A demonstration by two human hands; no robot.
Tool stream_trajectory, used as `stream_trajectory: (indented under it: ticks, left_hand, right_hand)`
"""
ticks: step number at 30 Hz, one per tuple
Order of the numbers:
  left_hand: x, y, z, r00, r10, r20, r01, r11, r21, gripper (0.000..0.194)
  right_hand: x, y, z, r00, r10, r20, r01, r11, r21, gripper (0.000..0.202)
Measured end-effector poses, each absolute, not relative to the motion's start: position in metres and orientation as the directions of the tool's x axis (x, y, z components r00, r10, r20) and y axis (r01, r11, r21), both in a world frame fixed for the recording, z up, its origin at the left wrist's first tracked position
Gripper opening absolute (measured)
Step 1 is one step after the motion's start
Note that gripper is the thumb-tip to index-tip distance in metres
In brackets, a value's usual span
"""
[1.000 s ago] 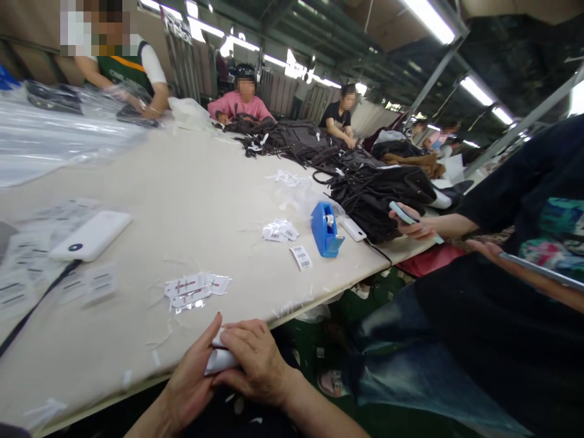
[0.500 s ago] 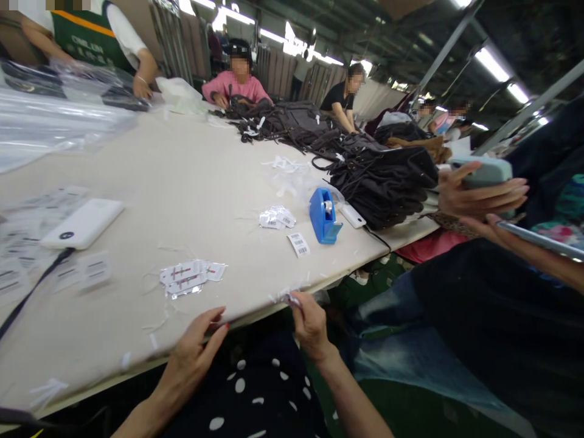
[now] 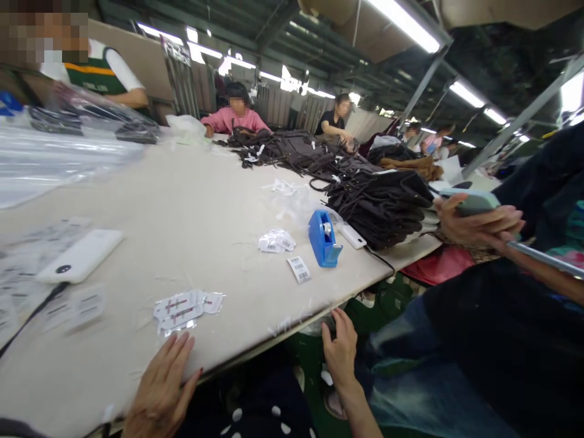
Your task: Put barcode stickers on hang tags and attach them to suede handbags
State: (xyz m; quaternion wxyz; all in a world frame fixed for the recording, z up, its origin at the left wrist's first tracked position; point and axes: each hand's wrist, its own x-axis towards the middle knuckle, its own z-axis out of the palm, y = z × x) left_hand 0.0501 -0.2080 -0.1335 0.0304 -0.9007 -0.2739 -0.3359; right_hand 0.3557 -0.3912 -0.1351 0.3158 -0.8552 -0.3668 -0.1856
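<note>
My left hand (image 3: 162,386) lies spread at the near edge of the pale table (image 3: 196,213), its fingertips just short of a small pile of printed tags (image 3: 182,311). Nothing shows in it. My right hand (image 3: 340,347) is past the table edge, over the floor, with thumb and fingers apart and nothing visible between them. Below it lies a clear plastic bag (image 3: 314,327). Farther in on the table are a barcode label sheet (image 3: 298,269), a second heap of tags (image 3: 277,241) and a blue tape dispenser (image 3: 323,238).
At the left a white power bank (image 3: 82,255) with a black cable lies among more labels. Dark garments (image 3: 378,204) are piled at the far right. Close on my right, a person's hands hold a phone (image 3: 474,202). Several people work across the table.
My right hand has left the table edge, moved right and opened; the small item it pinched is gone from it. My left hand has moved down and left, toward the tags. The view has tilted up.
</note>
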Motion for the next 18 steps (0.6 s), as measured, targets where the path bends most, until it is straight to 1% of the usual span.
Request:
stream_trajectory:
  ticks: [3, 5, 9, 11, 15, 18]
  left_hand:
    - [0.058, -0.201, -0.121, 0.615, 0.540, 0.575, 0.598, -0.795, 0.106, 0.067]
    - [0.055, -0.191, -0.117, 0.581, 0.601, 0.549, 0.673, -0.734, 0.091, 0.066]
    - [0.040, -0.167, -0.118, 0.472, 0.710, 0.523, 0.806, -0.588, 0.072, 0.066]
    - [0.035, -0.162, -0.118, 0.458, 0.738, 0.495, 0.834, -0.550, 0.047, 0.066]
    - [0.035, -0.161, -0.112, 0.555, 0.754, 0.351, 0.806, -0.591, -0.006, 0.067]
    - [0.037, -0.162, -0.104, 0.609, 0.753, 0.249, 0.774, -0.633, 0.018, 0.069]
  right_hand:
    - [0.337, -0.356, -0.123, 0.512, 0.584, 0.629, 0.857, -0.391, -0.335, 0.031]
    - [0.329, -0.335, -0.120, 0.422, 0.617, 0.664, 0.907, -0.302, -0.295, 0.030]
    - [0.328, -0.301, -0.122, 0.297, 0.650, 0.700, 0.954, -0.176, -0.242, 0.032]
    - [0.334, -0.283, -0.121, 0.255, 0.663, 0.704, 0.965, -0.129, -0.228, 0.033]
    - [0.359, -0.241, -0.111, 0.190, 0.707, 0.681, 0.974, -0.052, -0.219, 0.033]
    - [0.381, -0.197, -0.102, 0.155, 0.756, 0.636, 0.981, -0.043, -0.188, 0.034]
